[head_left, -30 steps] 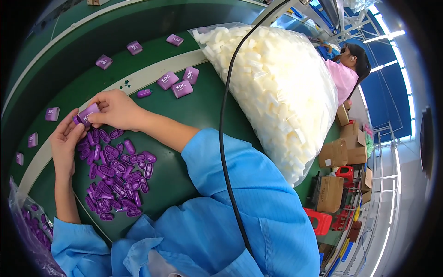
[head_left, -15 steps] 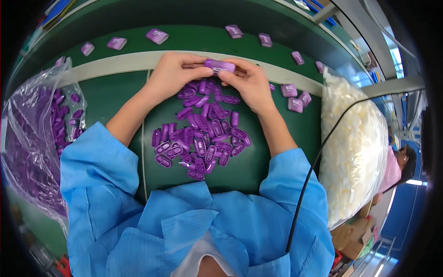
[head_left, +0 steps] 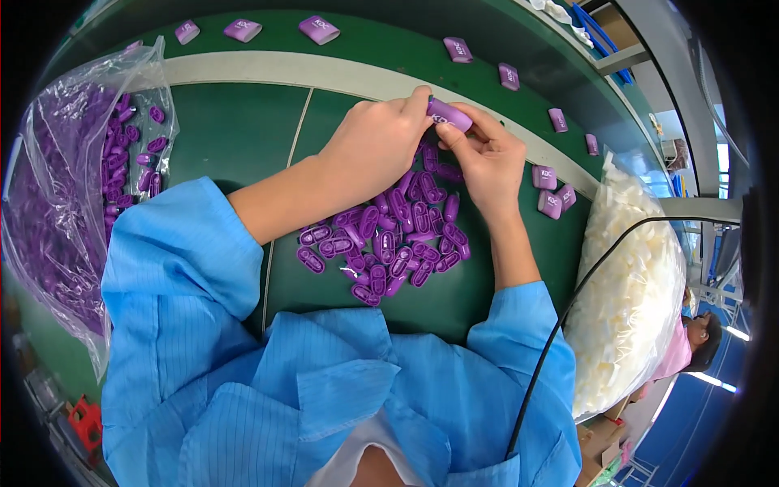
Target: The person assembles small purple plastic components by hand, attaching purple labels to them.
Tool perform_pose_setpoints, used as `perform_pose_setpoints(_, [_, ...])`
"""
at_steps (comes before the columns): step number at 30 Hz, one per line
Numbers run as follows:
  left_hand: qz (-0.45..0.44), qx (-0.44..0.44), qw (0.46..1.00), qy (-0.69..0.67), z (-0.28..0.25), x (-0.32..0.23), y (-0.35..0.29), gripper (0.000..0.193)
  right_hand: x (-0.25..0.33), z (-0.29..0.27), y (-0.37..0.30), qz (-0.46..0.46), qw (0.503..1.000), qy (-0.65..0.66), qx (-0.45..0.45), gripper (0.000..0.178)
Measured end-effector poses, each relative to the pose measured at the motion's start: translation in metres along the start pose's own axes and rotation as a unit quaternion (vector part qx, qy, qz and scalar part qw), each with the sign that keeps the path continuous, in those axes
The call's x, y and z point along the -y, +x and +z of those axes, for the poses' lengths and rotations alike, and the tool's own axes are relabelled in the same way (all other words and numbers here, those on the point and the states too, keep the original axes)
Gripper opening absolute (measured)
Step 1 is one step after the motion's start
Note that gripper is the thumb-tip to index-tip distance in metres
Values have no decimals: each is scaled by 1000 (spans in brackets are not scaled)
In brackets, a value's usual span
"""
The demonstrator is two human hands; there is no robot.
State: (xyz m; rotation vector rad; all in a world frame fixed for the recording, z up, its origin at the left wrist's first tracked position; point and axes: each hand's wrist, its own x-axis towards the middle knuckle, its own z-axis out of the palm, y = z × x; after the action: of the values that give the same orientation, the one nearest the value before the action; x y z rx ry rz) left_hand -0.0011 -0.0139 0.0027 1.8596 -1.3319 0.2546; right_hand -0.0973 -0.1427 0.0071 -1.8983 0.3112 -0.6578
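Note:
Both hands meet over the far side of a pile, around one small light-purple plastic case [head_left: 451, 117] with white lettering. Its left end shows a darker purple edge, and it tilts down to the right. My left hand [head_left: 380, 136] is closed, its fingertips against that left end and partly hidden behind its own back. From the right, my right hand [head_left: 487, 152] pinches the case between thumb and fingers. Below them lies a heap of small dark-purple oval parts [head_left: 398, 243] with recessed hollows, on the green work surface [head_left: 223, 130].
A clear bag [head_left: 61, 187] of the same purple parts lies open at left. At right stands a bag of cream-white pieces [head_left: 629, 300], crossed by a black cable [head_left: 560, 325]. Light-purple cases [head_left: 549, 203] sit nearby; others [head_left: 319, 30] are spaced along the green strip beyond the pale rail [head_left: 243, 69].
The case has gone from nearly level to tilted, its right end lower. My left hand has turned, its back now covering more of its fingers. The whole view has shifted.

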Motion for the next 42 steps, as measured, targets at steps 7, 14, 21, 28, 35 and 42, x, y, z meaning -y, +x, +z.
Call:
perform_pose_setpoints(7, [-105, 94, 978, -153, 0, 53, 46, 27, -22, -5, 54, 23, 995, -42, 85, 27])
perform_pose_setpoints(14, [-133, 84, 984, 85, 19, 119, 84, 30, -64, 5, 148, -120, 897, -426, 8, 32])
perform_pose_setpoints(21, [31, 97, 994, 45, -16, 78, 39, 31, -38, -3, 104, -82, 919, -385, 8, 30])
perform_pose_setpoints(28, [34, 209, 973, -89, -28, 64, 5, 26, -20, 3, 28, 97, 980, 171, 24, 31])
perform_pose_setpoints(35, [-56, 236, 968, -64, -19, 47, 27, 22, -22, 0, 16, 158, 957, 236, 62, 28])
perform_pose_setpoints(42, [-238, 117, 840, -474, 0, 49, 25, 26, -14, 3, 12, 182, 945, 263, 66, 26])
